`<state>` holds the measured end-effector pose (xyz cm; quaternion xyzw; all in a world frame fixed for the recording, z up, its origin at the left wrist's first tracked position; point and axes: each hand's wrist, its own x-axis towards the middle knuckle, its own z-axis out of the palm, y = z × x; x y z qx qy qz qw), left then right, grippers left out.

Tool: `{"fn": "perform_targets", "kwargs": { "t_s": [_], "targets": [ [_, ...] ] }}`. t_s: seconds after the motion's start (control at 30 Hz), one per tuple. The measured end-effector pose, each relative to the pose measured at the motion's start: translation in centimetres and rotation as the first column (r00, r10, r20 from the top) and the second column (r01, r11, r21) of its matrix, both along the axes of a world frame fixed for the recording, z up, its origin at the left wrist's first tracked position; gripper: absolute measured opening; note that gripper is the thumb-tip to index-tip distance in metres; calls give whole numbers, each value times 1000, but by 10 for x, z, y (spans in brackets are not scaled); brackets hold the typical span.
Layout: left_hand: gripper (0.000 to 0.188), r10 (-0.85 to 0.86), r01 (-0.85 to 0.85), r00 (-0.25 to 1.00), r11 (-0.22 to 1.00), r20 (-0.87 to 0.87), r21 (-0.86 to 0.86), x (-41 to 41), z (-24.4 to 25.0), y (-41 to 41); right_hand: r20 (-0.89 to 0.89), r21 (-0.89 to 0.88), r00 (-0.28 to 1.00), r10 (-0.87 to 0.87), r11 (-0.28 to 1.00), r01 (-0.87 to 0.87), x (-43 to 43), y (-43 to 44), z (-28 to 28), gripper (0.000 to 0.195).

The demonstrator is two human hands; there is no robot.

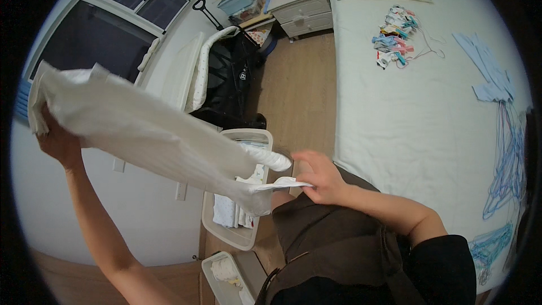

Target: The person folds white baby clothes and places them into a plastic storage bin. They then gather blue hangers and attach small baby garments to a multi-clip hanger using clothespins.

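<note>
A long white cloth [161, 135] stretches slantwise across the view between my two hands. My left hand [61, 142], raised at the far left in front of the wall and window, grips its upper end, with the fingers partly hidden behind the fabric. Pinched in my right hand [324, 180], held before my lap, is a thin edge of the lower end. Beneath the cloth stands a cream plastic bin [230, 239], partly covered from sight. Folded white fabrics [226, 211] lie inside it.
A bed [406, 123] on the right bears pegged small garments [394, 36], a light blue cloth [489, 70] and bundled wire hangers [504, 161]. A folded black crib [228, 76] leans near the window. A smaller bin [226, 279] sits by my legs. A white drawer cabinet [302, 10] stands behind.
</note>
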<state>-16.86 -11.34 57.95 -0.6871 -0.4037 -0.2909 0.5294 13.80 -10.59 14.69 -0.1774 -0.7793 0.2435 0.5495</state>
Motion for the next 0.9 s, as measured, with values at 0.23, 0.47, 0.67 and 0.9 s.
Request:
{"fn": "perform_targets", "kwargs": {
  "t_s": [0.23,0.47,0.67,0.9],
  "targets": [
    [35,-106,138,983,966,153,-220,-30,12,-23,101,77,905,414,904,-421,-33,43,34,9],
    [27,-40,41,999,999,-15,13,-15,4,-32,183,-178,795,579,814,-552,-68,61,15,10],
    [25,-60,81,983,990,172,-117,-63,-11,-34,160,-440,801,577,768,-465,-11,71,-12,16],
    [37,202,23,555,966,807,-258,-110,-106,-24,-107,-742,915,389,581,-334,97,95,42,13]
  ]
}}
